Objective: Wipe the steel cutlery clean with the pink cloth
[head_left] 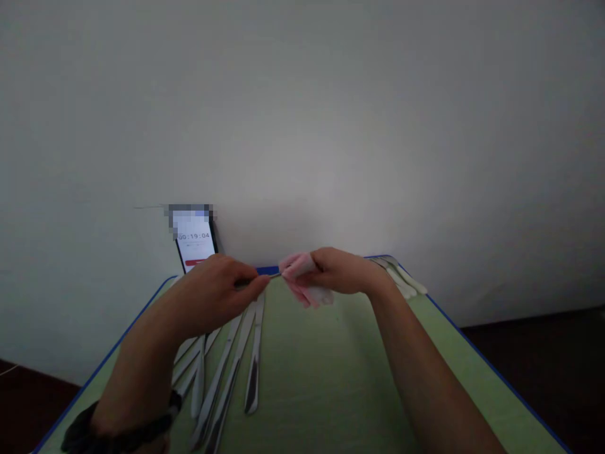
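My left hand [224,287] is closed around a thin piece of metal cutlery [275,275]. Most of it is hidden by my fingers and the cloth, so I cannot tell its exact kind. Its far end runs into a pink and white cloth [302,280], which my right hand [338,270] pinches around it. Both hands are held above the far part of the table. Below my left hand and forearm, several metal table knives [254,372] lie fanned out on the tabletop.
Several pieces of cutlery with white handles [410,277] lie at the table's far right corner. A phone showing a timer [195,243] leans against the wall [302,126] at the far left. The green table [321,391] has a blue edge.
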`<state>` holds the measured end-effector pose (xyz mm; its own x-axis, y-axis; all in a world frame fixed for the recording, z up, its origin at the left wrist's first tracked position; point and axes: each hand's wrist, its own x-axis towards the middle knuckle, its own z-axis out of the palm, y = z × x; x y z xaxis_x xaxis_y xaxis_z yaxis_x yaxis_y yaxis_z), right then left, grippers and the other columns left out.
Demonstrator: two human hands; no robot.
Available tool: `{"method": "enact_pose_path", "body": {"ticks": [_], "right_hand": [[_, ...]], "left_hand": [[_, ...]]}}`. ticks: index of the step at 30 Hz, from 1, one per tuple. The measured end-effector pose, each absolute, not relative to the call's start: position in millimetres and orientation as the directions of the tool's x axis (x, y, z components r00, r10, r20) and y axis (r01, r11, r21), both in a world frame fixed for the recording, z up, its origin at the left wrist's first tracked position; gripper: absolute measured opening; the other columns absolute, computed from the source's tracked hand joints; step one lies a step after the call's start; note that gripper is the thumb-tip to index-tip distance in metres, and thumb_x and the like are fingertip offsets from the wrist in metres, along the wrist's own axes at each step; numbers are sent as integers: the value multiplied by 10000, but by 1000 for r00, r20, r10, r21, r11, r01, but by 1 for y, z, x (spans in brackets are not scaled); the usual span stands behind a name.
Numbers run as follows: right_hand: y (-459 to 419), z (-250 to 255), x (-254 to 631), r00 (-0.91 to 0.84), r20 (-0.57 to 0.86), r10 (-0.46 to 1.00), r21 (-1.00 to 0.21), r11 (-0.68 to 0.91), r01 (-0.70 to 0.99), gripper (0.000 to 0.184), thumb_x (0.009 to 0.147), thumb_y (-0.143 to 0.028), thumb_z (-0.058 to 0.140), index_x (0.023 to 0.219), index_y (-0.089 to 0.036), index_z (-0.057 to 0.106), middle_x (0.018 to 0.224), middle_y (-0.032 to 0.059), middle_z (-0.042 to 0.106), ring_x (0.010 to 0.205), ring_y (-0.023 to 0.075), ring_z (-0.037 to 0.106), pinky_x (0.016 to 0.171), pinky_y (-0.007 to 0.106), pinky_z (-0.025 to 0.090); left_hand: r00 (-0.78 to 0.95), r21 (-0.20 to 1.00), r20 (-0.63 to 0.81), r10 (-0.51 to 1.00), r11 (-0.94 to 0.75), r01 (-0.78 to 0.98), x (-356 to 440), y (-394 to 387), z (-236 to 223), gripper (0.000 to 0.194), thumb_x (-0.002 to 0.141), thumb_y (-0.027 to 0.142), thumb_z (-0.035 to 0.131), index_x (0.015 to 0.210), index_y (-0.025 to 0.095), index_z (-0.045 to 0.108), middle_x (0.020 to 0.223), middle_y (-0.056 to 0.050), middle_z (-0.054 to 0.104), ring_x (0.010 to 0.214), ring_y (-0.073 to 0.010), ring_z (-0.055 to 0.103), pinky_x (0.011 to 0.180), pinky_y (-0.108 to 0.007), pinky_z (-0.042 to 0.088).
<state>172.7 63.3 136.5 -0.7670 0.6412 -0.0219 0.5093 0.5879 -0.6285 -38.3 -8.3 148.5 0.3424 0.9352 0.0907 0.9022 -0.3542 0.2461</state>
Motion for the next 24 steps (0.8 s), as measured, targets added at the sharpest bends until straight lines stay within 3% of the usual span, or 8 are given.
{"method": "enact_pose_path", "body": {"ticks": [5,7,13,19,24], "right_hand": [[46,145,162,-672,-275,688,-301,602,740,129,729,-226,581,692,-130,658,689,37,647,581,116,512,508,212,321],[43,145,161,-645,-336,686,-241,599,763,141,714,-247,599,695,-124,667,675,42,644,564,121,510,487,219,308],[42,151,169,-785,-339,518,-467,632,618,173,773,-258,578,734,-118,672,640,-10,615,547,86,497,495,185,317],[42,152,166,-825,-380,419,-563,603,565,188,785,-228,569,644,-127,641,569,-25,583,530,86,477,528,193,348],[47,146,169,-869,-328,369,-676,551,489,170,807,-223,536,706,-113,616,625,-21,586,547,79,481,518,181,349]], "left_hand": [[391,253,-42,919,-369,894,-33,-10,145,462,853,411,372,510,153,545,441,32,382,409,-74,319,439,-232,180],[400,270,-75,913,-368,890,-30,-11,145,457,842,410,387,499,152,542,446,26,408,410,-75,335,431,-226,191],[400,425,-154,903,-304,852,-34,-17,151,441,829,403,357,576,156,621,462,20,455,427,-95,401,429,-205,263],[429,491,-239,871,-272,828,-38,-17,148,292,759,266,423,564,170,619,460,42,412,433,-94,364,420,-208,239],[435,506,-233,870,-273,818,-38,-15,148,260,744,245,430,578,171,616,477,45,419,448,-90,368,427,-204,244]]}}
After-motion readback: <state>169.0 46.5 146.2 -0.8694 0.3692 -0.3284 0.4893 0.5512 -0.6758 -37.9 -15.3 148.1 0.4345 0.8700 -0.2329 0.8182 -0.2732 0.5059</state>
